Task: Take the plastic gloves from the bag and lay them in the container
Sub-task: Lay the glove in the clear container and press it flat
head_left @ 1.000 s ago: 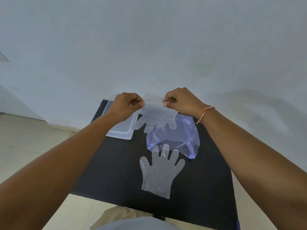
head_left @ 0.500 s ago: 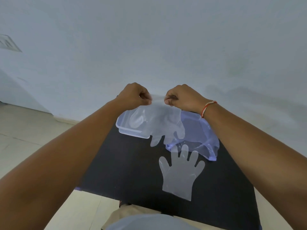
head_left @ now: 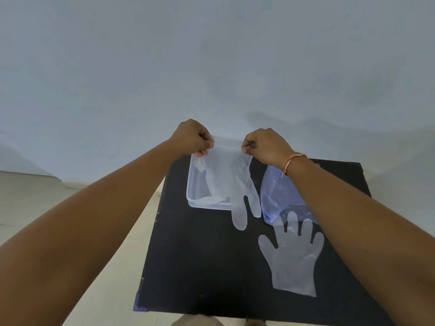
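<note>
Our right forearm hides part of the bag (head_left: 280,191), while our left hand (head_left: 191,138) and right hand (head_left: 263,144) each pinch the cuff of a glove (head_left: 231,177) hanging fingers-down toward us over the container (head_left: 191,184); another glove (head_left: 293,260) lies flat on the tabletop (head_left: 200,267).

A black table (head_left: 200,267) stands against a pale wall (head_left: 211,67) — beige floor (head_left: 35,191) beside it.

light: soft, even | shadows: faint on wall (head_left: 282,118) | edges: wide-angle bowed
</note>
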